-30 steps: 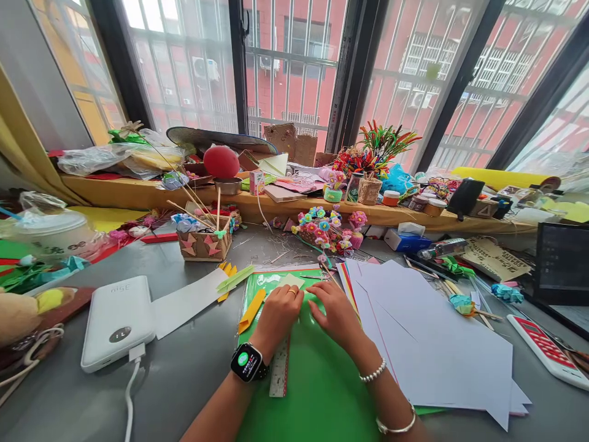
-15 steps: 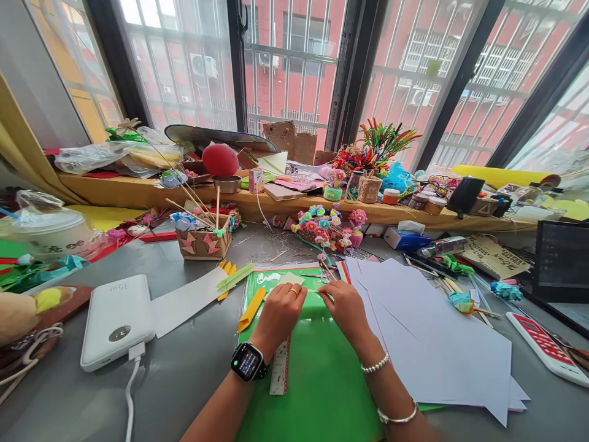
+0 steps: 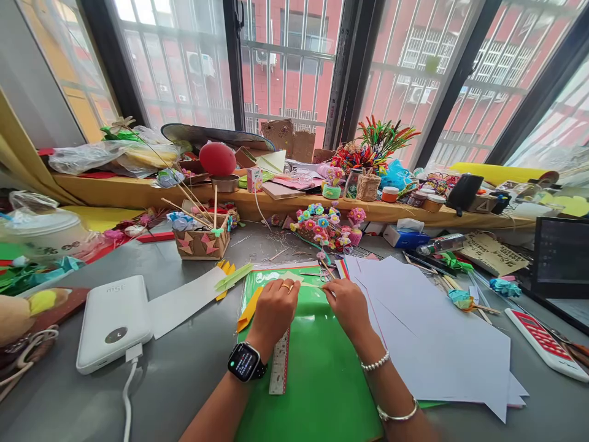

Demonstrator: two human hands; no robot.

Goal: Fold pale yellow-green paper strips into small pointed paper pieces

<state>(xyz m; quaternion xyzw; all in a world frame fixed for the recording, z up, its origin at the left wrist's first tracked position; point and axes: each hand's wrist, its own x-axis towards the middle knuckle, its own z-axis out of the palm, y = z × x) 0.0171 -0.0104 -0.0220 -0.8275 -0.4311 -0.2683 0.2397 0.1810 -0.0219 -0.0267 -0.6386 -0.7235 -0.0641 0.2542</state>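
Between my hands a thin pale yellow-green strip of paper (image 3: 311, 285) is stretched above the green folder (image 3: 322, 368). My left hand (image 3: 275, 310), with a ring on a finger, is closed on the strip's left end. At the other end, my right hand (image 3: 346, 304) pinches it between thumb and fingertips. A ruler (image 3: 278, 365) with a red edge lies under my left hand. Just left of that hand is a folded orange paper piece (image 3: 249, 311). Scissors (image 3: 323, 274) lie beyond my fingers, their blades partly hidden.
White paper sheets (image 3: 442, 337) are spread at the right, near a calculator (image 3: 543, 344). A power bank (image 3: 115, 325) with a cable stands at left beside a pale paper strip (image 3: 184, 304). Behind are a cardboard box (image 3: 202, 244) and colourful flowers (image 3: 326, 224).
My hands have moved slightly apart, and more of the pale strip shows between them. The view has shifted a little.
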